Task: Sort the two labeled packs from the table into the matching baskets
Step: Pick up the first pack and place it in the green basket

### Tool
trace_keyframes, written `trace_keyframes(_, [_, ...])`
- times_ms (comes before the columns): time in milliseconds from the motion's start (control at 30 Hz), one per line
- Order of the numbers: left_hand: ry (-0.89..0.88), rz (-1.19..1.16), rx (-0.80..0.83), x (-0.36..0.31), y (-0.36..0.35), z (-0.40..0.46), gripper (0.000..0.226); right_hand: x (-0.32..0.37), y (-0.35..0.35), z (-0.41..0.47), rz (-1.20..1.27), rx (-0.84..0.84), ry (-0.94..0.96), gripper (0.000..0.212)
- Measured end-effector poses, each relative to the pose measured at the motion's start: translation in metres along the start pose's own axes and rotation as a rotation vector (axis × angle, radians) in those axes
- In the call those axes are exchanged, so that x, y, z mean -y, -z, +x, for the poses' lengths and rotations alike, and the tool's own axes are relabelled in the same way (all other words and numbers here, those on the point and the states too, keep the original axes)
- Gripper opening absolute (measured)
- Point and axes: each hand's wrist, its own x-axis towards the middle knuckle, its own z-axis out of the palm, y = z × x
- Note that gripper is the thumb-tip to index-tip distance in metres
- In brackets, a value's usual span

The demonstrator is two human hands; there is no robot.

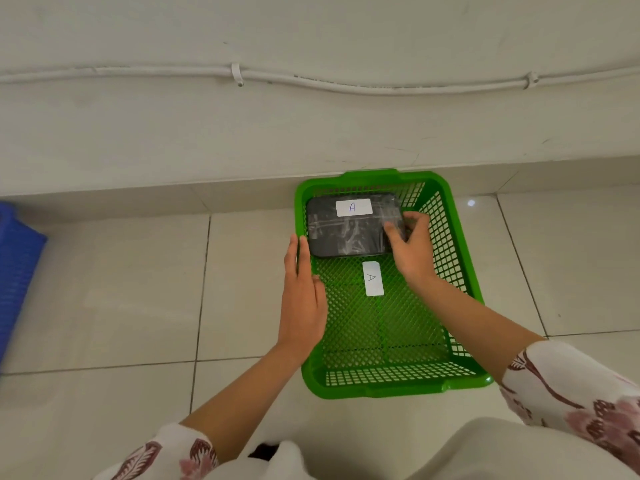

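Now pack (pixel 349 227) under right hand (pixel 410 249)

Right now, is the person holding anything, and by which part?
The right hand grips the black pack labelled A by its right end, inside the green basket. The left hand holds nothing.

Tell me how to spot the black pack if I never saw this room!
Find the green basket on the white tiled floor by the wall. At its far end lies the black pack, wrapped in shiny clear plastic, with the right hand on its right corner. Its white label says A, like the loose label on the basket floor, which lies flat with nothing under it.
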Motion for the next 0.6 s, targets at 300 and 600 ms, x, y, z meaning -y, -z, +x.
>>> trace_keyframes(300, [0.004,0.041,-0.007,0.0,-0.001,0.002,0.061,-0.026,0.004,-0.019,-0.341,0.184,0.296,0.097])
trace_keyframes(600, [-0.01,0.028,-0.025,0.003,-0.004,0.003,0.061,-0.02,0.003,-0.018,-0.372,0.162,0.294,0.097])
